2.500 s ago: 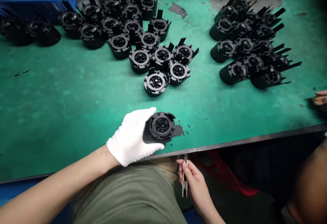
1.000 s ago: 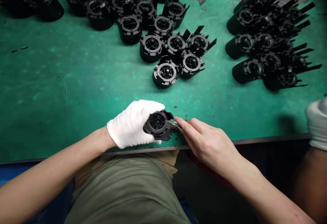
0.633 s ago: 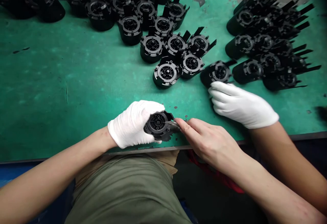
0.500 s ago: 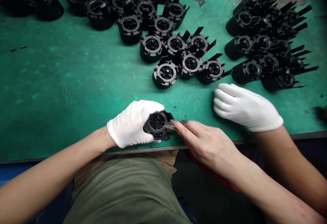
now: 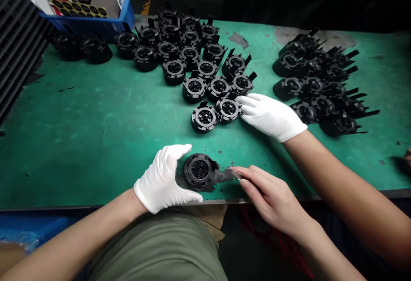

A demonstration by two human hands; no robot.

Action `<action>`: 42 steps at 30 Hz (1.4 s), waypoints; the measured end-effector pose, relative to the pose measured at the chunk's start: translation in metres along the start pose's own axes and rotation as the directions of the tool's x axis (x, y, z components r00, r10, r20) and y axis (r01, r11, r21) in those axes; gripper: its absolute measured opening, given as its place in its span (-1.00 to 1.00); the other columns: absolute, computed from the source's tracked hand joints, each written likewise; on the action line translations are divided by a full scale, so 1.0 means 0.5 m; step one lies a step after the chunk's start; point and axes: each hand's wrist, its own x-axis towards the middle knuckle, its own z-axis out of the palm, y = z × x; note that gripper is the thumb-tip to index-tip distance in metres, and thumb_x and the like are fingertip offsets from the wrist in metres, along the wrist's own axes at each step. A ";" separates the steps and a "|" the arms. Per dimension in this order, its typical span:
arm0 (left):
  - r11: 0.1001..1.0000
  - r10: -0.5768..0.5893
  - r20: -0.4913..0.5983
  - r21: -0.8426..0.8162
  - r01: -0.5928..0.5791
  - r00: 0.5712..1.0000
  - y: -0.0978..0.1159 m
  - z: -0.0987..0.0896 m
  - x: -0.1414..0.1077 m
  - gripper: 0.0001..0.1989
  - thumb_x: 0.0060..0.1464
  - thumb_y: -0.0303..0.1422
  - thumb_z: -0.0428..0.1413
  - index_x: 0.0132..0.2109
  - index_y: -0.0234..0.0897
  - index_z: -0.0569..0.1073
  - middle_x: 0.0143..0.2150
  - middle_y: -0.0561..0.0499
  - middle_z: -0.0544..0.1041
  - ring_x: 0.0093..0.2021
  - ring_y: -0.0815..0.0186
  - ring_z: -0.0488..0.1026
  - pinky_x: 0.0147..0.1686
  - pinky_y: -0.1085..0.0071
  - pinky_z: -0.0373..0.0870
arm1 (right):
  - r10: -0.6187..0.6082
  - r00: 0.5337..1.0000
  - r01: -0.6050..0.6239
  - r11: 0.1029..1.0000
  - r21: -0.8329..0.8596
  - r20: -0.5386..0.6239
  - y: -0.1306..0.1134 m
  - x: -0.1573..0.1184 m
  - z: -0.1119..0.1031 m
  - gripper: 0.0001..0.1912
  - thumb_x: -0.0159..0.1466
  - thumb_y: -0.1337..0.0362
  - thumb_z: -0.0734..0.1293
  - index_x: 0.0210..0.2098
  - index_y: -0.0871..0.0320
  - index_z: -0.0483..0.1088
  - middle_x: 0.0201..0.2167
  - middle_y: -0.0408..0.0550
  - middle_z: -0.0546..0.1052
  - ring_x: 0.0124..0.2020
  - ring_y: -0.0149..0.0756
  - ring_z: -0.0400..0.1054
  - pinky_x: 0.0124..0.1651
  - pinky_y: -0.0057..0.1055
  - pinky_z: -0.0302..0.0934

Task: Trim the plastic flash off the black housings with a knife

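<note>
A round black plastic housing (image 5: 199, 170) stands on the green bench near its front edge, its ribbed, ringed face upward. My left hand (image 5: 165, 178), in a white glove, is spread around the housing's left side, thumb and fingers apart. To the right of it, my bare right hand (image 5: 266, 191) pinches a thin metal tool that looks like tweezers (image 5: 236, 174). Most of the tool is hidden by the fingers. Its tip lies over a dark worn patch (image 5: 224, 175) on the bench, apart from the housing's face.
A co-worker's gloved hand (image 5: 269, 116) reaches in from the right to the front of a group of black housings (image 5: 195, 86). More housings (image 5: 313, 85) stand at the right. At the back left are a blue bin (image 5: 96, 26) and a dark ribbed stack (image 5: 16, 37).
My left hand has opened from its grip on the housing. My right hand has drawn the tool back to the right. The co-worker's hand has moved left to the housings; the view has tilted up.
</note>
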 end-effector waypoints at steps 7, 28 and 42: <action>0.995 -0.091 0.017 0.029 0.091 0.996 0.031 0.014 0.008 0.07 -0.12 -0.13 0.48 0.43 -0.24 0.15 0.24 -0.33 0.49 0.22 -0.24 0.53 0.20 -0.19 0.53 | 0.058 0.998 -0.051 0.955 0.293 -0.013 -0.099 -0.157 0.097 -0.69 0.57 0.23 0.21 0.21 0.11 0.47 -0.09 0.07 0.63 -0.15 -0.20 0.55 -0.09 -0.30 0.48; 0.924 -0.302 -0.009 -0.250 0.290 0.953 -0.088 -0.124 -0.024 0.08 -0.10 0.04 0.52 0.43 -0.16 0.21 0.31 -0.26 0.46 0.28 -0.06 0.52 0.28 -0.05 0.50 | -0.088 0.996 0.076 0.956 0.283 0.028 -0.116 -0.066 0.113 -0.71 0.57 0.26 0.25 0.23 -0.02 0.40 0.03 -0.05 0.61 -0.05 -0.24 0.57 -0.01 -0.37 0.45; 0.922 -0.372 -0.019 -0.124 0.367 0.928 -0.047 -0.106 -0.078 0.10 -0.13 0.03 0.53 0.44 -0.19 0.21 0.27 -0.27 0.49 0.28 -0.13 0.51 0.31 -0.13 0.47 | -0.146 0.988 0.125 0.950 0.287 0.054 -0.124 -0.041 0.114 -0.66 0.56 0.27 0.27 0.29 -0.07 0.37 -0.01 -0.09 0.59 -0.09 -0.27 0.54 -0.05 -0.38 0.40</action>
